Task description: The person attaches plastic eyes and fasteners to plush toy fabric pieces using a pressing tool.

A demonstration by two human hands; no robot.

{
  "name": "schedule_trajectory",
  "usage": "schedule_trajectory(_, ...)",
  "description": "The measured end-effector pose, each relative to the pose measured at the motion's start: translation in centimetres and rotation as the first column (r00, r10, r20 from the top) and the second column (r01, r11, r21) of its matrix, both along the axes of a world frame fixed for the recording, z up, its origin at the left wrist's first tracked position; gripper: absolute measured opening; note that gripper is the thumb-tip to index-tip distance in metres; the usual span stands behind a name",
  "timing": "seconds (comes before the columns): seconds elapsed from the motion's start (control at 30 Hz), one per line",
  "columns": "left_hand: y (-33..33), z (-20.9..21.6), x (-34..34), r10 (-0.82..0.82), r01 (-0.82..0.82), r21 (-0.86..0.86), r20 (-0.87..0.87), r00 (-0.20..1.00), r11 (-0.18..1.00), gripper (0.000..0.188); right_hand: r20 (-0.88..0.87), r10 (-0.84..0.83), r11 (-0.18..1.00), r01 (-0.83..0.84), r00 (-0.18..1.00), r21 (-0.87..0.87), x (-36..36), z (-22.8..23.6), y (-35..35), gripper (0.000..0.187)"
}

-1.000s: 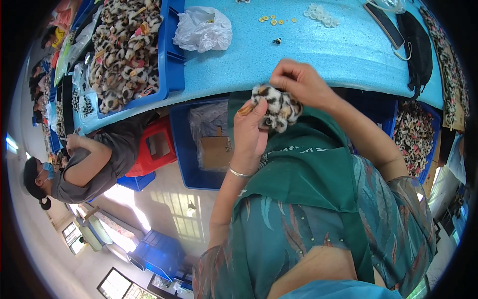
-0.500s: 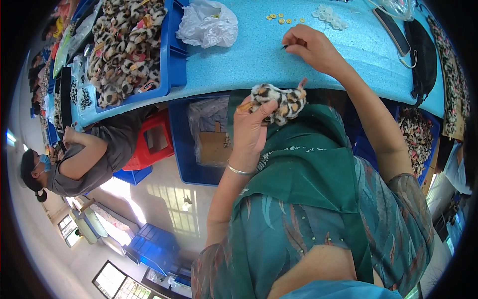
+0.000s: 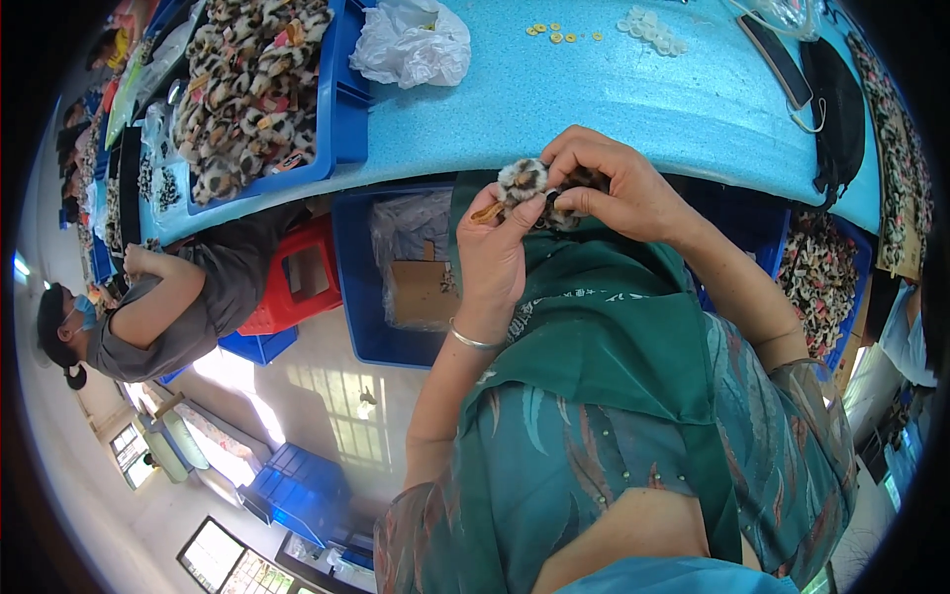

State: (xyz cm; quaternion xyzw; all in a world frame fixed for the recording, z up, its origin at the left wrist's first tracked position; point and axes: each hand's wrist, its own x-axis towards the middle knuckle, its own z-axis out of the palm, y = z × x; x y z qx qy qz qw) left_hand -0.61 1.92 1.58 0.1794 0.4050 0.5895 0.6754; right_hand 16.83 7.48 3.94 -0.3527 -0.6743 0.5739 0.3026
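Note:
Close to the table's front edge, my left hand (image 3: 492,247) grips a spotted plush piece (image 3: 522,181) in white, black and tan fur, with a tan tab sticking out on its left. My right hand (image 3: 621,188) is closed at the piece's right side, fingers over the fur. Its thumb and forefinger pinch a small black piece (image 3: 552,199) against the plush; most of it is hidden. Beyond the hands, small yellow rings (image 3: 556,38) and translucent white discs (image 3: 653,32) lie on the blue table (image 3: 475,129).
A blue crate (image 3: 341,124) heaped with similar plush pieces stands at the left, beside a white plastic bag (image 3: 411,45). A phone (image 3: 774,61) and black pouch (image 3: 836,119) lie at the right. Below are a blue bin (image 3: 396,348) and red stool (image 3: 297,287). A co-worker (image 3: 163,307) sits left.
My right hand has come back from over the table to the plush piece, bringing the small black piece. The plush has turned in my left hand, its spotted end now partly covered.

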Motion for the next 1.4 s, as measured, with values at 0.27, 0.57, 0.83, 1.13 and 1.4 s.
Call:
schedule_trajectory(0.27,-0.4,-0.1,-1.1,-0.105,0.123,0.079,-0.200,0.974,0.989,0.022,0.011,0.025,1.000,-0.025,1.000,-0.006,-0.1,0.6,-0.6,0.020)
schedule_trajectory(0.57,-0.2,2.0,-1.5,0.164,0.375,0.525,-0.721,0.674,0.764,0.033,0.040,0.000,0.867,-0.020,0.999,0.498,0.6,0.6,-1.2,0.037)
schedule_trajectory(0.83,-0.5,3.9,-1.1,0.357,0.480,0.600,-0.785,0.507,0.640,0.031,-0.118,0.003,0.768,0.074,0.993,0.637,1.2,0.8,-2.1,0.030)
schedule_trajectory(1.13,-0.8,4.5,-0.6,0.422,0.522,0.604,-0.796,0.434,0.602,0.038,-0.051,0.088,0.631,-0.016,0.995,0.776,2.1,0.9,-1.9,0.030)
schedule_trajectory(1.4,-0.9,3.9,-0.6,0.406,0.551,0.618,-0.785,0.467,0.560,0.041,-0.011,0.091,0.654,-0.052,0.996,0.755,2.2,1.6,-2.1,0.025)
